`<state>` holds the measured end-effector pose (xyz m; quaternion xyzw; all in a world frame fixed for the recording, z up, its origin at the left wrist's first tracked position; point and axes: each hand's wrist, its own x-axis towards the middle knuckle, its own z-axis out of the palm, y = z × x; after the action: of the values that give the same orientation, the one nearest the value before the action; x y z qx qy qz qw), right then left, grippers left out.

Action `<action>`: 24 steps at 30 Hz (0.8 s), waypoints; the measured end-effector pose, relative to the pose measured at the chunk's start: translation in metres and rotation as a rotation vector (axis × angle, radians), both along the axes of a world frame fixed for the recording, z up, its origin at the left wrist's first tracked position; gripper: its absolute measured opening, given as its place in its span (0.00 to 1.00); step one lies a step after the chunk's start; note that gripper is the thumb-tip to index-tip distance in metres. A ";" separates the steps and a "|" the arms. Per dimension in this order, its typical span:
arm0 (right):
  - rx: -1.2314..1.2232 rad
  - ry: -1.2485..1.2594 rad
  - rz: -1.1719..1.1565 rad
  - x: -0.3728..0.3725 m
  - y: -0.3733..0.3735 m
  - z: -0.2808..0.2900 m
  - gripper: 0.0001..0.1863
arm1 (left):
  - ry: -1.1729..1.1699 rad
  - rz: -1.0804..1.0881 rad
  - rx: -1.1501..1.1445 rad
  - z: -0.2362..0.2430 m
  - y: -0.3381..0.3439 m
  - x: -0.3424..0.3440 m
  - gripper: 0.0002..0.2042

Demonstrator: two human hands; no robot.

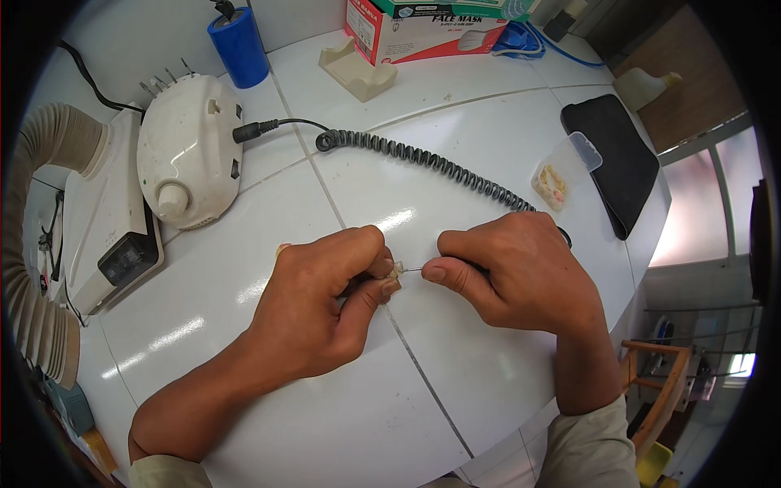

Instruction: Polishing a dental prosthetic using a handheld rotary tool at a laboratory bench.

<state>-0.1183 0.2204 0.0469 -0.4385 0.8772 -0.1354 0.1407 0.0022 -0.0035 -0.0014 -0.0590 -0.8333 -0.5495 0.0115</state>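
A small pale piece [396, 275] sits above the table [244, 346], pinched between the thumb and curled fingers of the left hand [321, 285]; the closed grip presumably steadies it. A thin metal shank [412, 269] reaches it from the right and appears to touch it. The right hand [517, 272] is curled closed around the shank's tool, whose body is hidden; its thumb lies close behind the shank, likely for fine control. The hands face each other, apparently to keep the contact point in view. A black coiled cord [431, 159] passes behind the right hand, its slack probably allowing free wrist movement. It plugs into a white control box [185, 150], set back at left, seemingly clear of the forearms. A clear container [551, 185] holding pale fragments stands beyond the right hand.
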 end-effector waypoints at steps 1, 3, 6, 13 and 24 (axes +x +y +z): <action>0.010 -0.006 0.000 0.000 0.000 0.000 0.27 | -0.005 0.002 -0.004 0.001 0.000 0.000 0.07; 0.019 -0.013 0.000 0.000 0.000 0.000 0.27 | -0.011 0.005 -0.009 0.001 0.001 0.000 0.07; 0.005 -0.005 -0.011 0.000 0.000 0.000 0.27 | -0.009 0.007 -0.009 0.001 0.001 0.000 0.07; 0.012 -0.016 0.005 0.000 0.000 0.001 0.27 | -0.012 0.001 0.000 0.000 0.000 0.001 0.07; -0.004 -0.008 -0.013 0.000 -0.001 0.000 0.28 | 0.007 -0.005 -0.018 0.000 0.000 0.000 0.07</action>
<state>-0.1179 0.2196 0.0467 -0.4326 0.8792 -0.1398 0.1425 0.0021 -0.0034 -0.0013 -0.0632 -0.8381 -0.5416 0.0125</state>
